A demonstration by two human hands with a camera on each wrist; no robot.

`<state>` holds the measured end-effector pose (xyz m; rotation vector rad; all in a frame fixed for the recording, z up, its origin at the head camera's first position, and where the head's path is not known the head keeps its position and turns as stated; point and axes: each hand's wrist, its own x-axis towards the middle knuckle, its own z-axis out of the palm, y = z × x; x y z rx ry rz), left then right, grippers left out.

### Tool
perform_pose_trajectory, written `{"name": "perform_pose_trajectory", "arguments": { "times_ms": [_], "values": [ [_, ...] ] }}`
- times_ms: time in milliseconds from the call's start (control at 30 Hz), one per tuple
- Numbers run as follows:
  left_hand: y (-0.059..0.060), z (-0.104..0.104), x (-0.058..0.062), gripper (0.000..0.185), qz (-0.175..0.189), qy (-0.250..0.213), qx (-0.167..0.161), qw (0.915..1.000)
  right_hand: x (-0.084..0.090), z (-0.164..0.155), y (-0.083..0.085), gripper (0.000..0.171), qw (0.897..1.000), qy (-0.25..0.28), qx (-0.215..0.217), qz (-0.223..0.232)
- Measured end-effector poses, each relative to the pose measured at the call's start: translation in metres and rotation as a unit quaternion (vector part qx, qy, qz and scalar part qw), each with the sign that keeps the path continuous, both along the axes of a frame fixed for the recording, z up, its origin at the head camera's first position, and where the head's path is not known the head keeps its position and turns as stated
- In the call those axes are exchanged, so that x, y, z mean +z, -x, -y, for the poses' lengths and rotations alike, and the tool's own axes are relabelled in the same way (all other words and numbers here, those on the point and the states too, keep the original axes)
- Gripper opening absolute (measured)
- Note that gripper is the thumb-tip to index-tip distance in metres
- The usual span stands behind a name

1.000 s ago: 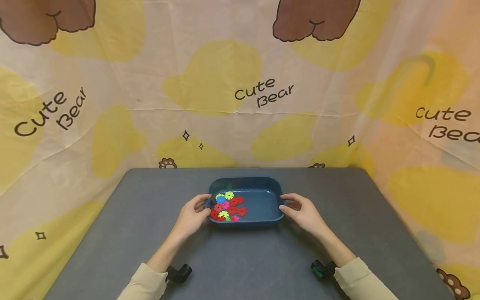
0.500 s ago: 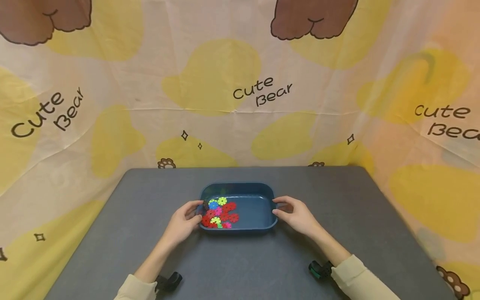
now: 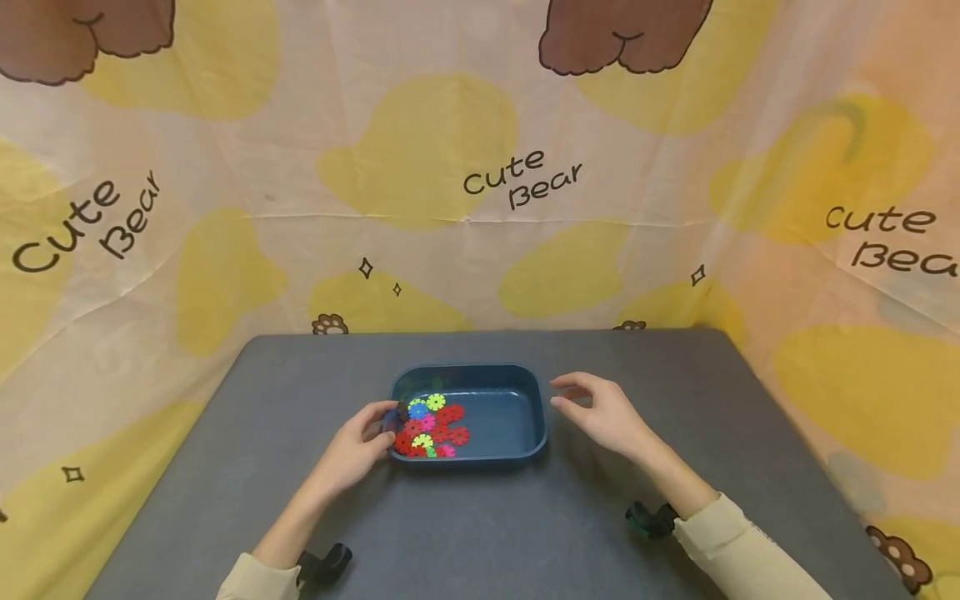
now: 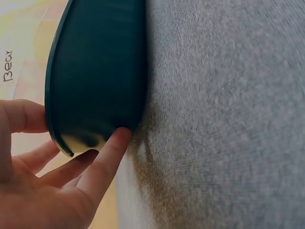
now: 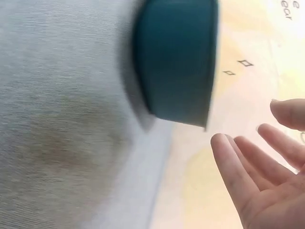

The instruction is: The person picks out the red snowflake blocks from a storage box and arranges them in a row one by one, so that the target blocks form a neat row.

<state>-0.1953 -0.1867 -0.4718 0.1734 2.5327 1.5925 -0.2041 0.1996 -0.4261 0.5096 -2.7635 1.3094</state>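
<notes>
A dark blue rectangular plastic bin [image 3: 498, 421] sits on the grey table in the head view. Several small notched plastic discs [image 3: 441, 433], in red, pink, yellow, blue and green, lie heaped at its left end. My left hand [image 3: 351, 452] holds that end; in the left wrist view its thumb is at the rim and other fingers reach against the outer wall of the bin [image 4: 97, 67]. To the right of the bin, my right hand [image 3: 609, 417] hovers apart from it with relaxed fingers and nothing in them. A gap separates its fingertips from the bin [image 5: 176, 62] in the right wrist view.
The grey table [image 3: 480, 533] ends at a patterned cloth backdrop [image 3: 420, 167] behind and at the sides. Black wrist devices hang below both cuffs, one at the left wrist [image 3: 326, 565] and another at the right wrist [image 3: 651, 521].
The bin has shifted left and a little toward me, with the discs in it. My right hand has let go of its right end and moved away; my left hand keeps its hold.
</notes>
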Motion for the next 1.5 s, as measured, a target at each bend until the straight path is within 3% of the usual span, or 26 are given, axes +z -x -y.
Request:
{"name": "perform_pose_trajectory", "arguments": {
  "times_ms": [333, 533, 767, 1100, 1500],
  "values": [
    [-0.003, 0.005, -0.001, 0.046, -0.006, 0.019, -0.023, 0.9996, 0.020, 0.030, 0.004, 0.027, 0.999, 0.026, 0.031, -0.006],
    [0.000, 0.004, -0.003, 0.047, 0.027, -0.032, -0.025, 0.9988, 0.021, 0.050, 0.010, 0.023, 0.999, 0.024, 0.045, 0.001],
    [-0.001, 0.006, -0.007, 0.045, 0.037, -0.038, -0.013, 0.9985, 0.007, 0.076, 0.018, 0.023, 0.997, -0.005, 0.071, 0.003],
    [0.000, 0.010, -0.008, 0.046, 0.040, -0.057, -0.033, 0.9970, -0.010, 0.107, 0.024, 0.025, 0.991, -0.042, 0.125, 0.015],
    [0.001, 0.011, -0.007, 0.048, 0.041, -0.060, -0.044, 0.9964, -0.039, 0.136, 0.039, 0.030, 0.982, -0.096, 0.146, 0.074]
  ]
}}
